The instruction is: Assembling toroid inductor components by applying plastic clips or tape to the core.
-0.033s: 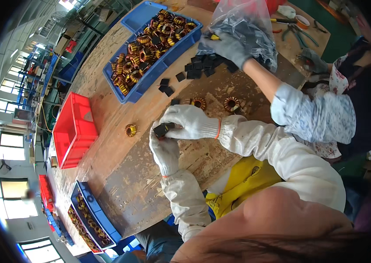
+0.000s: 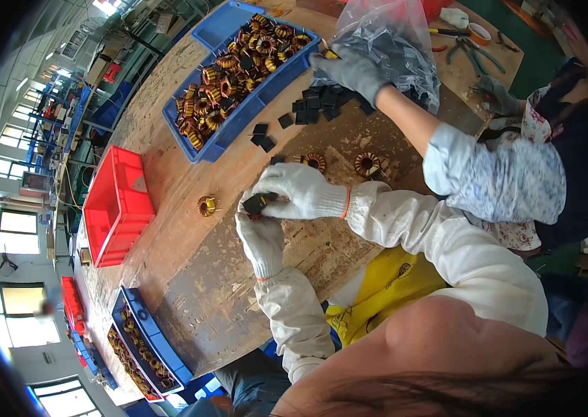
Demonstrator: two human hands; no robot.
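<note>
Left grip (image 2: 262, 240): white-gloved, fingers pinching the black piece (image 2: 256, 203) from below and its left side.
Right grip (image 2: 299, 193): pinching the same piece from its right, fingers curled.
Black piece: held between both grips above the bench (image 2: 196, 278), with a copper-red patch just under it, perhaps a coil; too small to tell.
Handling: probably light and stiff, smooth faces slippery against knit; best taken by opposite edges, with gentle pressure near any wire.
Single coil (image 2: 207, 206): lying apart, left of the left grip.
Paired coils (image 2: 368, 165): beyond the right grip.
Black squares (image 2: 313, 101): scattered farther beyond it, beside the blue tray (image 2: 214, 149).
</note>
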